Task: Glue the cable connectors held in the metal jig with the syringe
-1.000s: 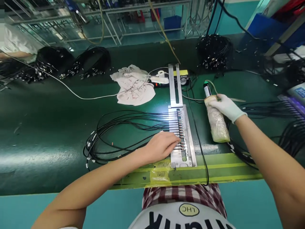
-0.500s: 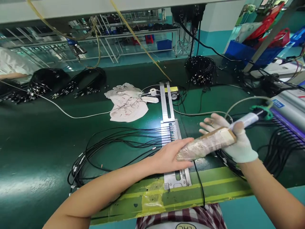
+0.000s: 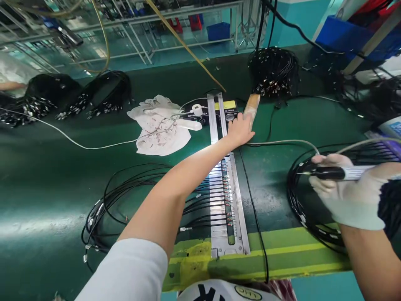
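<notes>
My left hand (image 3: 240, 131) is bare and reaches over the fixture to the back of the bench. Its fingers are closed around a block wrapped in clear tape (image 3: 253, 104), whose brown far end points away from me. My right hand (image 3: 347, 188), in a pale glove, grips a dispensing syringe (image 3: 332, 172) with a black front part and a thin needle pointing left. Between my arms lies a long metal fixture (image 3: 239, 209) with a row of black cables (image 3: 200, 205) clamped in it, their small metal ends side by side.
Behind the fixture sits a black controller box (image 3: 230, 109) with a gauge, beside a crumpled white bag (image 3: 163, 138). Coiled black cables (image 3: 294, 196) lie under my right hand. Further cable bundles (image 3: 275, 71) line the back edge. A co-worker's arm (image 3: 12, 85) shows far left.
My left hand has carried the wrapped block forward, away from my right hand to the back. My right hand has moved right, and the syringe's needle now points left. The view has shifted.
</notes>
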Action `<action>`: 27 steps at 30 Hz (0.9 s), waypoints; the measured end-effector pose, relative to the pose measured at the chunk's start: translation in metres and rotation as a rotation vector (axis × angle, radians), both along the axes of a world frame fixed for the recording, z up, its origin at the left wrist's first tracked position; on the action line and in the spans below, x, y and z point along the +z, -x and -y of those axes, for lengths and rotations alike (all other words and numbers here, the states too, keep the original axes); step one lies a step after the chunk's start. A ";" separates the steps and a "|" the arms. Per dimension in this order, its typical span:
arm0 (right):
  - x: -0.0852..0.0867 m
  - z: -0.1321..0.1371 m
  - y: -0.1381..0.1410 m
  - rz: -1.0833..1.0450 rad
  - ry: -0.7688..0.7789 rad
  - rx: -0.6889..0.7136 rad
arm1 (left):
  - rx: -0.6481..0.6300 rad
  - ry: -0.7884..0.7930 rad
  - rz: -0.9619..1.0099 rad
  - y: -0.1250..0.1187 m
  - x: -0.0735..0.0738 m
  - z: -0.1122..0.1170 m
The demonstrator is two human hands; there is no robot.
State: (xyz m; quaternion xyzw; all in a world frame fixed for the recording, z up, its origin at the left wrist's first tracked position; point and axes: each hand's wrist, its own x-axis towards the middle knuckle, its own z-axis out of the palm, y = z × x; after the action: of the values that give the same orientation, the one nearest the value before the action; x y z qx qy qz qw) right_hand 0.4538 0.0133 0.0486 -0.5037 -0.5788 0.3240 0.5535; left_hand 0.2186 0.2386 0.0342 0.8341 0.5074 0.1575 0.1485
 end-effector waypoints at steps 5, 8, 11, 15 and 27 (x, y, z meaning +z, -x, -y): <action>-0.013 -0.001 0.056 -0.615 0.494 0.114 | -0.154 -0.124 0.007 0.042 -0.002 0.020; -0.023 -0.003 0.088 -0.657 0.553 0.142 | -0.254 -0.164 0.099 0.106 0.002 0.063; -0.034 -0.012 0.121 -0.611 0.577 0.142 | -0.259 -0.090 0.043 0.161 -0.005 0.113; -0.045 -0.032 0.154 -0.506 0.528 0.156 | -0.347 -0.118 -0.027 0.193 -0.031 0.164; -0.070 -0.040 0.163 -0.259 0.128 0.172 | -0.359 -0.265 -0.050 0.197 -0.057 0.177</action>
State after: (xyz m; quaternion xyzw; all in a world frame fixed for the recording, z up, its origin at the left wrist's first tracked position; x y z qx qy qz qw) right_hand 0.2907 0.0535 -0.0216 -0.4406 -0.5218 0.4687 0.5603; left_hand 0.0218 0.0611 -0.0227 0.9268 0.3293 0.1732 0.0505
